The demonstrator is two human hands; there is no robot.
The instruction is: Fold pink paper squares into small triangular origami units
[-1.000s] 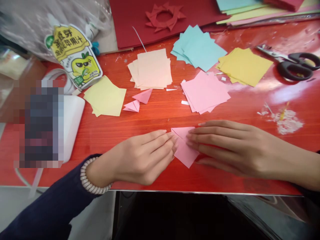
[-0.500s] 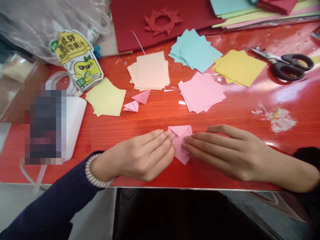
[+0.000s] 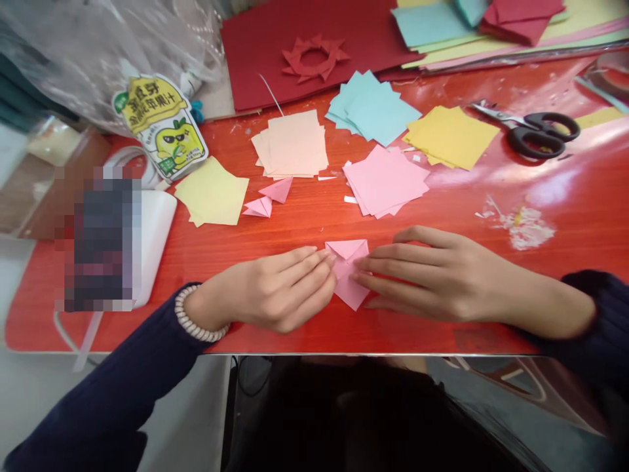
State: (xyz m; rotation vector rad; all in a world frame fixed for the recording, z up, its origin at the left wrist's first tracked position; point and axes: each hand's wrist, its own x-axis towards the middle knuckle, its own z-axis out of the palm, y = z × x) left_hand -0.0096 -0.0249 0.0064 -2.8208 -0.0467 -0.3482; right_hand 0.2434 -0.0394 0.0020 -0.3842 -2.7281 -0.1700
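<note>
A small pink paper square point(image 3: 348, 272), partly folded with a triangular flap at its top, lies on the red table point(image 3: 304, 223) near the front edge. My left hand point(image 3: 275, 292) presses its left side with the fingertips. My right hand point(image 3: 422, 272) lies flat with its fingers pinning the right side. Two folded pink pieces point(image 3: 268, 198) rest farther back to the left.
Stacks of paper squares lie behind: pale yellow point(image 3: 212, 192), peach point(image 3: 292, 144), pink point(image 3: 384, 180), light blue point(image 3: 371, 108), yellow point(image 3: 449, 136). Black scissors point(image 3: 533, 130) lie at right. A juice pouch point(image 3: 162, 128) and a white object point(image 3: 152, 229) stand at left. Dark red paper ring point(image 3: 314, 57) at back.
The top corner of the pink paper has been folded down into a flap. Both hands have drawn closer together on it. The view has tilted, so everything sits a little lower and left.
</note>
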